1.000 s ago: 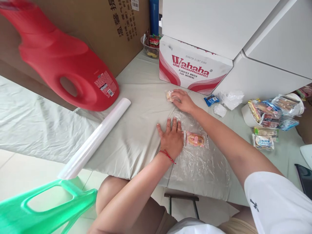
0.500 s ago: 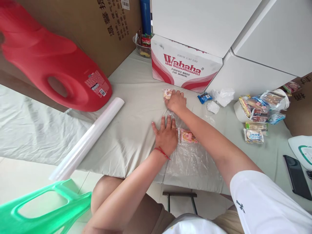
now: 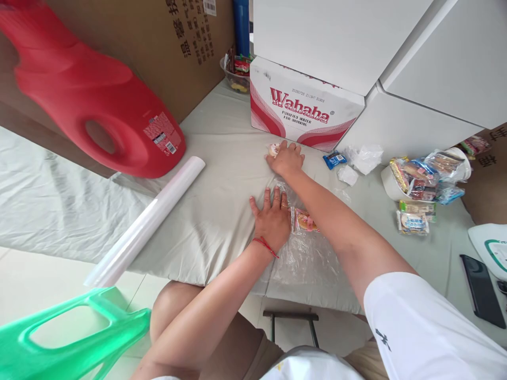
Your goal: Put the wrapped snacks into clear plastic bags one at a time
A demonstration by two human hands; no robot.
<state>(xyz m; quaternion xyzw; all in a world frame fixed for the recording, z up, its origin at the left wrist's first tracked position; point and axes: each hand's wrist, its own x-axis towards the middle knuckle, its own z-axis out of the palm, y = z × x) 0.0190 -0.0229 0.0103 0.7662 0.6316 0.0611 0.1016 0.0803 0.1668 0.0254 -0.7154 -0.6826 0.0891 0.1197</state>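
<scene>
A cloth-covered tabletop (image 3: 222, 174) carries a red jug (image 3: 99, 111) at 10 o'clock, a film roll (image 3: 150, 219) at 8 jutting past the edge, and a box (image 3: 304, 111) at 12. At the centre lies a clear sheet (image 3: 312, 258) with a snack pack (image 3: 304, 220) on it. Toward 2 are a blue packet (image 3: 334, 159) and crumpled wrap (image 3: 366, 157); at 3 a bowl (image 3: 390, 184) of snacks; at 4 a phone (image 3: 481, 289).

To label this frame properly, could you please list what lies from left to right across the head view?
red jug → film roll → left hand → wrapped snack → blue packet → snack bowl → black phone
</scene>
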